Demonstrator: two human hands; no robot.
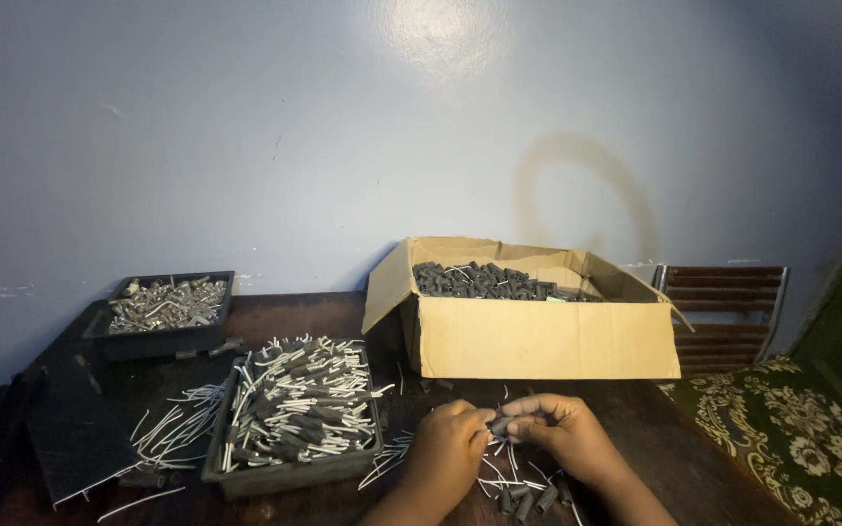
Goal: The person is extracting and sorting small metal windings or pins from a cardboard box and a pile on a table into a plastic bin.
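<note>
dark cylindrical sleeve (502, 425) pinched between left hand (448, 450) and right hand (562, 433), near centre of table (655, 429) | tray of wired sleeves (294, 414) left | cardboard box (528, 317) far

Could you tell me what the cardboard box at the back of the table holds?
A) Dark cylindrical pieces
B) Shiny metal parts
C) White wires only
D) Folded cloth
A: the box is filled with dark cylinders, while the shiny metal parts sit in a separate black tray to the left.
</note>
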